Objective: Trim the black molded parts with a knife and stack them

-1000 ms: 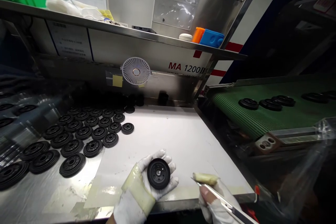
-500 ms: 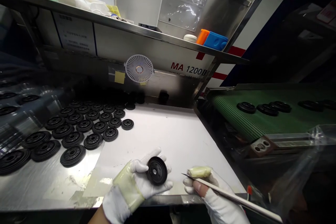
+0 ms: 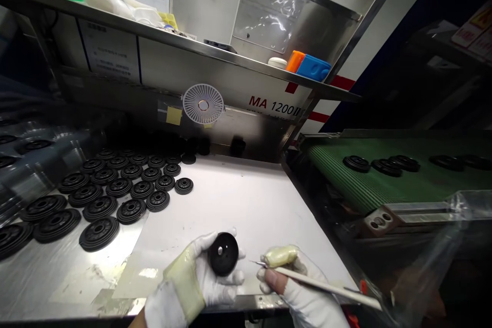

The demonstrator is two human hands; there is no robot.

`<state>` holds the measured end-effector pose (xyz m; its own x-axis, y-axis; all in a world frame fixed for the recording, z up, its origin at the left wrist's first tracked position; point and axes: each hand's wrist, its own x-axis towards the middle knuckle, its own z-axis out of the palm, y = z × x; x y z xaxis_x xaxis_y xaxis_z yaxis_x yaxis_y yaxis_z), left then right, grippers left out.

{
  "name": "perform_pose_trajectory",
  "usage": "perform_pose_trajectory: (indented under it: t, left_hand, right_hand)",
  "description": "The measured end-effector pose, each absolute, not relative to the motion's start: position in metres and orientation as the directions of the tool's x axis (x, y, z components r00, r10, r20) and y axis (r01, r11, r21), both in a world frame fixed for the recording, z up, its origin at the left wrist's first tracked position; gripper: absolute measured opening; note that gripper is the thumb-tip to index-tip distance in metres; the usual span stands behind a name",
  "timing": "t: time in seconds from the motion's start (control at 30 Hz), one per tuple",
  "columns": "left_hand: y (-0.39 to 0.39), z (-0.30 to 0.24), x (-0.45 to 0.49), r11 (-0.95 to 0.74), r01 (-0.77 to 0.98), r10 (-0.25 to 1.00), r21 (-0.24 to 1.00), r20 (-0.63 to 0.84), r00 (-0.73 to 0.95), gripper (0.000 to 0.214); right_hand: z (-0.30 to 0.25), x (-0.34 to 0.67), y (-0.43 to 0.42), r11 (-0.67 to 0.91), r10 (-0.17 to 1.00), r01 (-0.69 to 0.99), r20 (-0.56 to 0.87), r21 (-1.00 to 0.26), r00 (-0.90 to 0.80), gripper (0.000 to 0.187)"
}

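My left hand (image 3: pixel 205 279), in a white glove with yellowish tape around the palm, holds a black round plastic part (image 3: pixel 226 252) between thumb and fingers. The part's hollow, dish-like face with a small hole is turned toward me. To the right of it, my right hand (image 3: pixel 305 301) grips a knife (image 3: pixel 330 288) with a long pale handle and a thin pointed blade. Its tip points left at the part, a short gap away. The right thumb tip is bare, and yellowish tape wraps one finger. Both hands are above the white sheet (image 3: pixel 226 205) at the table's front edge.
Rows of black ribbed discs (image 3: pixel 100 207) cover the table's left side. A green conveyor belt (image 3: pixel 330 159) on the right carries several more. A small white fan (image 3: pixel 203 105) hangs under a metal shelf (image 3: pixel 184 40) holding an orange-and-blue object (image 3: pixel 313 66). Clear plastic (image 3: pixel 442 246) drapes at the right.
The black part has tilted in my left hand, showing its hollow face differently. My right hand and the knife have moved left, closer to it. The whole view has shifted slightly.
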<state>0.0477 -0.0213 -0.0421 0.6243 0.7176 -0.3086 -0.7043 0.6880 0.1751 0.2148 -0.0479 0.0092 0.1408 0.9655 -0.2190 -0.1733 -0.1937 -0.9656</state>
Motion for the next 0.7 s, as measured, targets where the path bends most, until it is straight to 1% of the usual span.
perform_pose_trajectory:
  t: [0.07, 0.13, 0.2, 0.27, 0.3, 0.33, 0.4, 0.47, 0.53, 0.6, 0.7]
  left_hand:
    - [-0.021, -0.043, 0.05, 0.71, -0.679, 0.696, 0.187, -0.332, 0.636, 0.042]
    - [-0.022, -0.042, 0.053, 0.713, -0.666, 0.693, 0.22, -0.364, 0.622, 0.041]
    - [-0.023, -0.04, 0.053, 0.687, -0.66, 0.725, 0.304, -0.355, 0.59, 0.039]
    - [-0.024, -0.037, 0.053, 0.656, -0.64, 0.754, 0.399, -0.319, 0.574, 0.039]
    - [-0.025, -0.035, 0.052, 0.651, -0.627, 0.757, 0.427, -0.305, 0.578, 0.041]
    - [-0.024, -0.035, 0.051, 0.657, -0.614, 0.75, 0.437, -0.304, 0.587, 0.043]
    - [-0.023, -0.037, 0.051, 0.698, -0.58, 0.715, 0.42, -0.351, 0.605, 0.05]
    - [-0.022, -0.042, 0.052, 0.704, -0.582, 0.71, 0.407, -0.406, 0.575, 0.05]
    - [-0.022, -0.047, 0.052, 0.667, -0.614, 0.744, 0.423, -0.434, 0.509, 0.046]
    - [-0.024, -0.049, 0.05, 0.62, -0.64, 0.782, 0.454, -0.425, 0.457, 0.043]
    - [-0.028, -0.041, 0.046, 0.624, -0.642, 0.78, 0.445, -0.398, 0.483, 0.042]
  right_hand:
    - [0.007, 0.207, -0.047, -0.214, 0.968, -0.12, -0.227, -0.97, 0.109, 0.034]
    - [0.003, 0.199, -0.046, -0.189, 0.977, -0.095, -0.197, -0.977, 0.085, 0.032]
    - [-0.003, 0.193, -0.044, -0.143, 0.988, -0.096, -0.148, -0.985, 0.051, 0.03]
    - [-0.011, 0.19, -0.043, -0.136, 0.991, -0.063, -0.137, -0.989, 0.01, 0.031]
    - [-0.015, 0.189, -0.042, -0.144, 0.989, -0.038, -0.144, -0.989, 0.009, 0.032]
    - [-0.019, 0.189, -0.043, -0.16, 0.987, -0.019, -0.16, -0.987, 0.009, 0.033]
    - [-0.026, 0.189, -0.044, -0.181, 0.983, 0.004, -0.181, -0.983, 0.033, 0.031]
    - [-0.029, 0.19, -0.046, -0.144, 0.988, 0.018, -0.143, -0.989, 0.053, 0.025]
    - [-0.03, 0.192, -0.047, -0.088, 0.994, 0.04, -0.085, -0.995, 0.063, 0.02]
    - [-0.029, 0.193, -0.048, -0.06, 0.992, 0.068, -0.052, -0.996, 0.118, 0.016]
    - [-0.026, 0.192, -0.049, -0.039, 0.983, 0.066, -0.027, -0.997, 0.184, 0.019]
